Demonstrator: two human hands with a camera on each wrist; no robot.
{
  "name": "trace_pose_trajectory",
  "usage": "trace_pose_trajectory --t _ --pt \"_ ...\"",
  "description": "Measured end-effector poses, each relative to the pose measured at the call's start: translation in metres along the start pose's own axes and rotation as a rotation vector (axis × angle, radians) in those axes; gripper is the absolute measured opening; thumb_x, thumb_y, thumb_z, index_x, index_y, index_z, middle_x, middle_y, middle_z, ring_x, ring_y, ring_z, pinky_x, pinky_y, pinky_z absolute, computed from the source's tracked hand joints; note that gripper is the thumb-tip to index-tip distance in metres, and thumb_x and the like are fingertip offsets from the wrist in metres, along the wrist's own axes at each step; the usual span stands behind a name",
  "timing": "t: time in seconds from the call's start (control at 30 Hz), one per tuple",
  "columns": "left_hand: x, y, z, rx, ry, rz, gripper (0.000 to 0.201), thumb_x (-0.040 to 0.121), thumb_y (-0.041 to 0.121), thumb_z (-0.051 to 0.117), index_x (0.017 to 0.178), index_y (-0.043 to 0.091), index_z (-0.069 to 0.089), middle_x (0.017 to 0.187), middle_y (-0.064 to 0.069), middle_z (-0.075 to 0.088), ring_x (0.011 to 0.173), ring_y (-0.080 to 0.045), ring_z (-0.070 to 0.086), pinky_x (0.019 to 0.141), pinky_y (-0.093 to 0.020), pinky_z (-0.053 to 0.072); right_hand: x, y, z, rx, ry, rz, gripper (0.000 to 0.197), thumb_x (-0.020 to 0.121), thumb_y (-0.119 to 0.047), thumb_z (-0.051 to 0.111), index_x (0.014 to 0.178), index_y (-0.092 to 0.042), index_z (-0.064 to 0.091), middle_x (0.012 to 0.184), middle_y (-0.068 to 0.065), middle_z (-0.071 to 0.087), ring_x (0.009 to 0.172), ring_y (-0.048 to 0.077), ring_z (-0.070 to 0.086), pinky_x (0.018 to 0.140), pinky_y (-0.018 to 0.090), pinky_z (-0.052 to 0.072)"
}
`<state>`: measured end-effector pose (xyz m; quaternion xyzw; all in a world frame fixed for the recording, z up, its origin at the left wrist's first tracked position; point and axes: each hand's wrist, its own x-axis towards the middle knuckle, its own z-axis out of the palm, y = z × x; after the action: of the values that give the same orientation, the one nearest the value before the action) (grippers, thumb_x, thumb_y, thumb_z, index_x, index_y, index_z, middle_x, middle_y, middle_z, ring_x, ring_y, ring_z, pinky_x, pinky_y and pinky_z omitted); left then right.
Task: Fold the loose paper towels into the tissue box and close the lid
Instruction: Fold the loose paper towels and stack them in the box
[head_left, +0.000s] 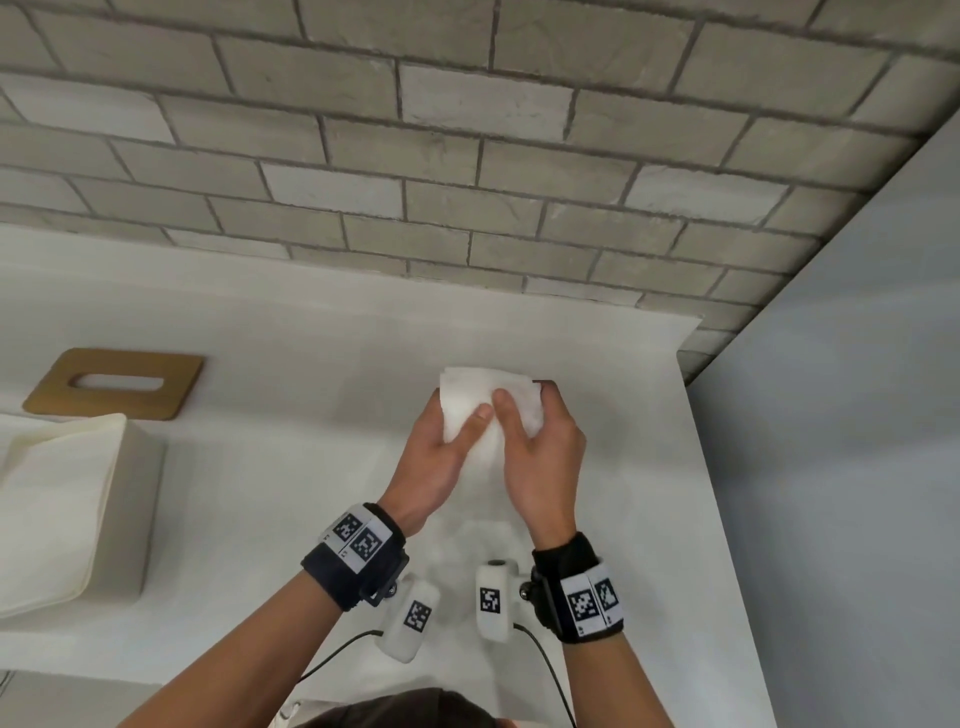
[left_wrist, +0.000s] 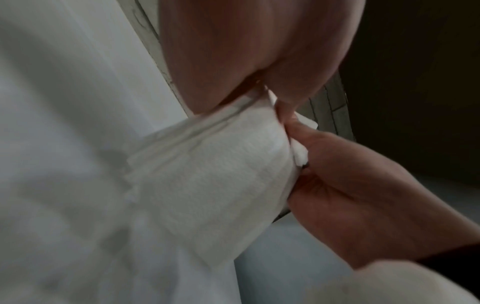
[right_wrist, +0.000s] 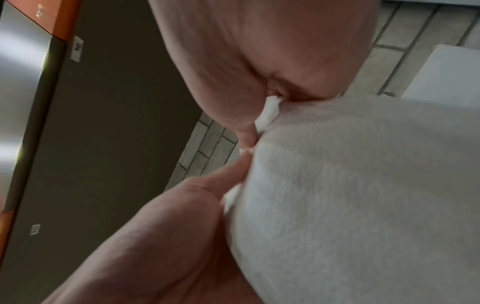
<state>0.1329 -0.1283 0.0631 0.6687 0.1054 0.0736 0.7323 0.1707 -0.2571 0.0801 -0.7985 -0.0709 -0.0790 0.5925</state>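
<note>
I hold a folded white paper towel above the white counter with both hands. My left hand grips its left side, thumb lying across the front. On the other side my right hand grips it, thumb on the front and fingers behind. The left wrist view shows the paper towel hanging below my left palm, with my right hand pinching its edge. In the right wrist view the paper towel fills the right side. The cream tissue box stands open at the left with towels inside. Behind it, flat on the counter, lies its wooden lid.
A grey brick wall runs along the back of the white counter. A plain grey panel rises beyond the counter's right edge. The counter's front edge is near my body.
</note>
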Motion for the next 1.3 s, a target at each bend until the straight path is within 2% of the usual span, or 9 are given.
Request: trace_pose_trajectory --t 0.17,0.27,0.43,0.57,0.67,0.77,0.87,0.97,1.3 --pt "-0.009 0.003 -0.004 -0.048 0.038 0.054 0.035 0.108 0.025 0.061 0.143 0.019 0.059 0.132 -0.002 0.074 0.124 -0.022 0.07 0.105 -0.049 0.057 -0.005 0.009 -0.006 0.044 -0.186 0.14 0.072 0.09 -0.056 0.08 0.146 -0.036 0.039 0.136 -0.016 0.054 0.126 0.008 0.056 0.103 0.026 0.051" --pt "-0.008 0.0 -0.021 -0.101 0.113 0.046 0.034 0.104 0.024 0.068 0.137 0.015 0.061 0.128 -0.008 0.074 0.119 -0.03 0.072 0.098 -0.053 0.06 -0.017 0.031 -0.023 0.027 -0.473 0.221 0.057 0.084 -0.044 0.091 0.133 -0.037 0.063 0.12 -0.017 0.076 0.107 0.004 0.073 0.091 0.037 0.062" --pt "-0.016 -0.024 -0.061 0.106 0.169 0.019 0.034 0.086 0.013 0.088 0.114 0.019 0.069 0.106 -0.001 0.079 0.096 -0.017 0.075 0.081 -0.034 0.061 -0.044 0.072 -0.039 -0.034 -0.214 0.259 0.018 0.089 -0.035 0.087 0.099 -0.027 0.075 0.09 -0.007 0.078 0.083 0.018 0.074 0.075 0.043 0.059" --pt "-0.026 -0.064 -0.069 0.221 0.106 -0.096 0.023 0.093 0.011 0.082 0.111 0.022 0.073 0.104 -0.001 0.081 0.098 -0.021 0.077 0.095 -0.054 0.06 -0.06 0.091 -0.025 0.006 -0.064 0.323 0.012 0.096 -0.031 0.081 0.104 -0.03 0.072 0.092 -0.007 0.077 0.086 0.019 0.073 0.084 0.048 0.061" --pt "-0.027 -0.078 -0.065 0.249 0.159 -0.037 0.011 0.098 0.023 0.076 0.106 0.026 0.069 0.095 0.0 0.078 0.084 -0.016 0.07 0.082 -0.048 0.057 -0.063 0.08 -0.014 0.037 -0.024 0.239 0.012 0.103 -0.031 0.073 0.111 -0.032 0.064 0.099 -0.016 0.075 0.094 0.007 0.072 0.086 0.031 0.059" --pt "-0.026 -0.086 -0.062 0.255 0.184 -0.021 0.021 0.098 0.02 0.077 0.11 0.029 0.062 0.099 0.006 0.073 0.088 -0.015 0.067 0.077 -0.035 0.054 -0.061 0.074 -0.008 0.078 -0.064 0.23 0.038 0.101 -0.011 0.07 0.127 -0.031 0.052 0.112 -0.018 0.069 0.102 0.008 0.07 0.088 0.023 0.056" --pt "-0.024 -0.103 -0.062 0.363 0.142 -0.118 0.026 0.095 0.011 0.075 0.104 0.031 0.06 0.089 0.018 0.07 0.084 -0.021 0.064 0.073 -0.027 0.051 -0.063 0.083 0.004 0.039 -0.126 0.35 0.074 0.092 0.006 0.06 0.138 -0.047 0.037 0.126 0.002 0.067 0.097 0.019 0.073 0.088 0.042 0.063" --pt "-0.025 -0.107 -0.057 0.401 0.149 -0.099 0.028 0.096 -0.003 0.066 0.096 0.024 0.058 0.075 0.022 0.059 0.071 -0.013 0.05 0.061 -0.016 0.04 -0.067 0.086 0.011 0.038 -0.071 0.324 0.074 0.096 0.006 0.056 0.139 -0.05 0.034 0.115 0.011 0.069 0.083 0.022 0.071 0.08 0.042 0.062" --pt "-0.022 -0.108 -0.061 0.481 0.049 -0.118 0.041 0.089 0.004 0.079 0.11 0.033 0.06 0.101 0.011 0.071 0.082 0.001 0.063 0.071 -0.013 0.046 -0.069 0.087 0.015 0.016 -0.13 0.268 0.092 0.08 0.018 0.053 0.137 -0.051 0.033 0.125 -0.005 0.058 0.105 0.015 0.068 0.089 0.046 0.061"
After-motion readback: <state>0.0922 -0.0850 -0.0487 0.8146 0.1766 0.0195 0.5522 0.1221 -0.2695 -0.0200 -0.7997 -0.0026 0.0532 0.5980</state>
